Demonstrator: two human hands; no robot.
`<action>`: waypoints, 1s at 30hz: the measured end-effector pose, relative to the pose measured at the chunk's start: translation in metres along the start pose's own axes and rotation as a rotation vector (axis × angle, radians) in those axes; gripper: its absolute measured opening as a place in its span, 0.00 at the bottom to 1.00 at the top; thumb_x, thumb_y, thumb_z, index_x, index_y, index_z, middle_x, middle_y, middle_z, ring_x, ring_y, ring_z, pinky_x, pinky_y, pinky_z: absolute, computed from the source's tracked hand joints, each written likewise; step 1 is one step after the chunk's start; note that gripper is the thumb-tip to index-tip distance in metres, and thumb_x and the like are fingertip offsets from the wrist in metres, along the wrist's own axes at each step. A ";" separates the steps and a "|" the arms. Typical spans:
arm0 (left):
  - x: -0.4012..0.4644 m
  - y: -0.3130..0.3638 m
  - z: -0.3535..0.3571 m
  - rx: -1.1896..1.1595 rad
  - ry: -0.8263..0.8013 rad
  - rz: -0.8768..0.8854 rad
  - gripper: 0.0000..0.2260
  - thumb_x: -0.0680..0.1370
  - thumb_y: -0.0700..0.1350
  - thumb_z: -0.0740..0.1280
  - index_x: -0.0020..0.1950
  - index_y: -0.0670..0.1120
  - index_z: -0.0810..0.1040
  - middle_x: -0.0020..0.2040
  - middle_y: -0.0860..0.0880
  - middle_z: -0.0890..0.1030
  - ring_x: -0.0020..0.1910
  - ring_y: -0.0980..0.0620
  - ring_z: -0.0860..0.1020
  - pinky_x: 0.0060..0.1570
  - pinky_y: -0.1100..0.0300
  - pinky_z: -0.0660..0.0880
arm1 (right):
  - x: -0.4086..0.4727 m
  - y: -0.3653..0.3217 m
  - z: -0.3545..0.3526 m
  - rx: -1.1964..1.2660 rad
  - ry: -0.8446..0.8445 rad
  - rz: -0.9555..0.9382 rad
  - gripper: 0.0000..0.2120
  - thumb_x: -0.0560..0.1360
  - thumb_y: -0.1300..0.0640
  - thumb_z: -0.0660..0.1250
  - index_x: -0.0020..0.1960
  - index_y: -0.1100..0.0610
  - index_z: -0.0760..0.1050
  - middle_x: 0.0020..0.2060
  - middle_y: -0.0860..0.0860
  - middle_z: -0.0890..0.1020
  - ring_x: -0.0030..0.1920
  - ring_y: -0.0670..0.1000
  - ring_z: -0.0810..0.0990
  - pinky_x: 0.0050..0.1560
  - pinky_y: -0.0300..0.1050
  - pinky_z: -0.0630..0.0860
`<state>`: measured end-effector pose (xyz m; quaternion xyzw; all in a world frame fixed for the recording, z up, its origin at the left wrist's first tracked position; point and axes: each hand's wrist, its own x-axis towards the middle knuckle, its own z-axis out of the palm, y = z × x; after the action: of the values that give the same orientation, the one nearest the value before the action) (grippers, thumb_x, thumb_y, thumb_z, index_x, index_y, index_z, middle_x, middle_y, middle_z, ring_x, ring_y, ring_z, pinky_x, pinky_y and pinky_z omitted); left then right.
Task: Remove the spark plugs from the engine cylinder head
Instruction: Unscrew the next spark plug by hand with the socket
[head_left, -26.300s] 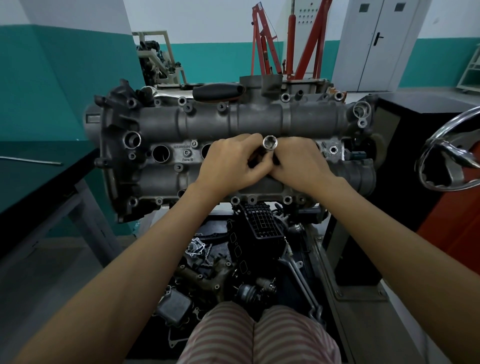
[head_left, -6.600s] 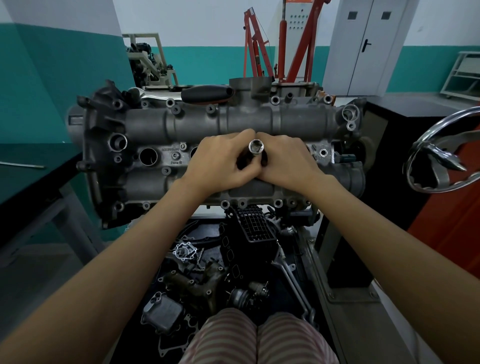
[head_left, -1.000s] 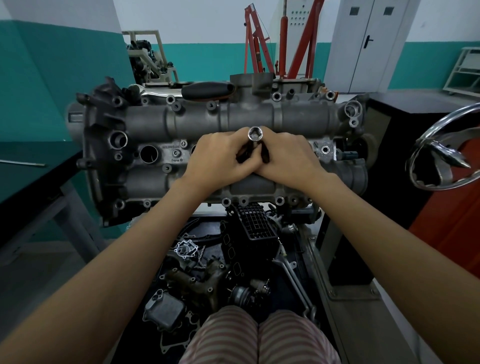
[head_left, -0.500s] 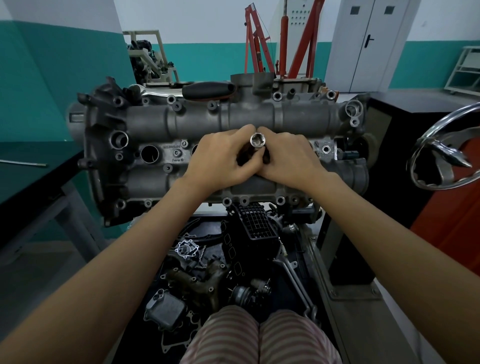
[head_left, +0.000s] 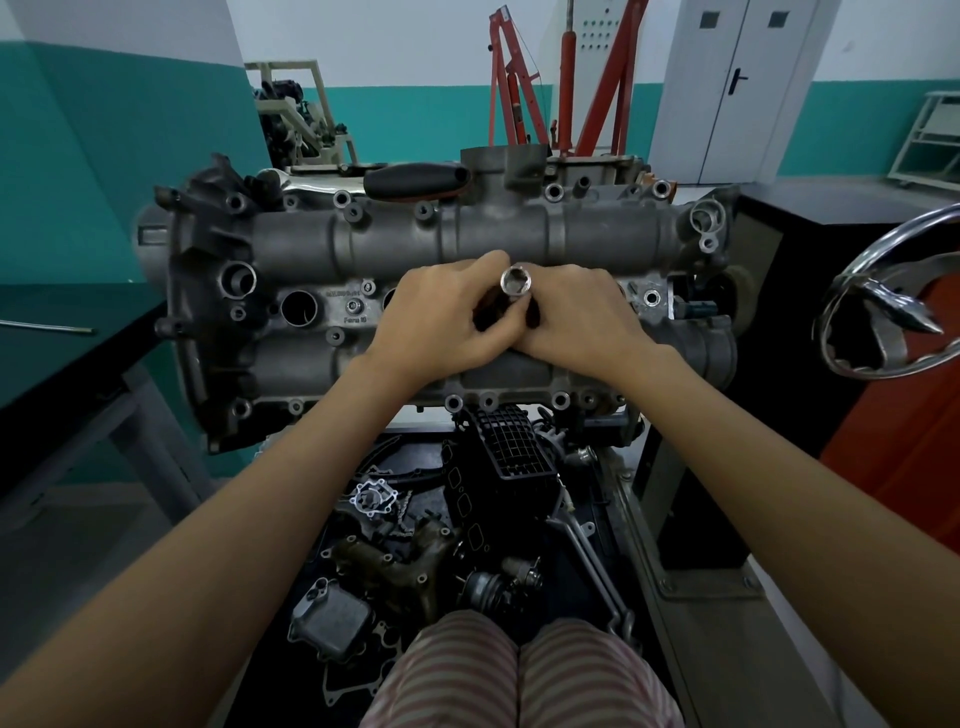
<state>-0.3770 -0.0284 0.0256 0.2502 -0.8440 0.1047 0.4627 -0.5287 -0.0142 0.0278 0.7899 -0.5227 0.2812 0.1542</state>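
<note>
The grey cylinder head (head_left: 291, 249) stands on edge in front of me, with round plug wells along its middle row. One open well (head_left: 298, 307) shows at the left. A shiny socket tool (head_left: 516, 282) sticks out of a well near the centre, its open hex end facing me. My left hand (head_left: 441, 322) and my right hand (head_left: 582, 317) meet around its shaft, fingers curled on it from both sides. The well under my hands and any spark plug in it are hidden.
A black-handled tool (head_left: 415, 179) lies on top of the head. Loose engine parts (head_left: 395, 561) fill the dark tray below. A black bench (head_left: 62, 358) stands to the left, and a chrome wheel (head_left: 893, 312) with a dark cabinet to the right.
Both hands stay clasped on the socket tool. Its open end has shifted slightly between frames, and the view has barely moved.
</note>
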 end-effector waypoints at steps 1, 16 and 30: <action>0.000 0.000 0.000 0.000 -0.009 -0.002 0.10 0.74 0.49 0.61 0.37 0.47 0.64 0.28 0.54 0.67 0.25 0.50 0.66 0.26 0.59 0.63 | 0.000 0.000 0.000 0.005 -0.001 0.002 0.11 0.71 0.50 0.62 0.45 0.57 0.71 0.36 0.52 0.80 0.39 0.58 0.78 0.33 0.44 0.63; 0.001 0.000 0.000 0.020 0.010 -0.016 0.15 0.75 0.51 0.61 0.34 0.42 0.68 0.27 0.52 0.67 0.24 0.47 0.68 0.25 0.57 0.65 | 0.000 -0.002 -0.001 0.002 0.013 -0.013 0.13 0.70 0.46 0.59 0.44 0.56 0.73 0.36 0.52 0.81 0.40 0.58 0.79 0.34 0.44 0.61; 0.000 0.000 0.001 0.045 0.042 -0.005 0.14 0.75 0.50 0.63 0.35 0.41 0.74 0.27 0.47 0.75 0.25 0.46 0.73 0.25 0.60 0.65 | -0.002 -0.001 -0.002 -0.005 0.027 -0.022 0.12 0.74 0.50 0.61 0.40 0.57 0.75 0.34 0.55 0.81 0.38 0.59 0.78 0.34 0.44 0.61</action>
<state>-0.3777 -0.0291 0.0253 0.2605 -0.8308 0.1278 0.4749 -0.5290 -0.0113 0.0282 0.7914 -0.5125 0.2888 0.1661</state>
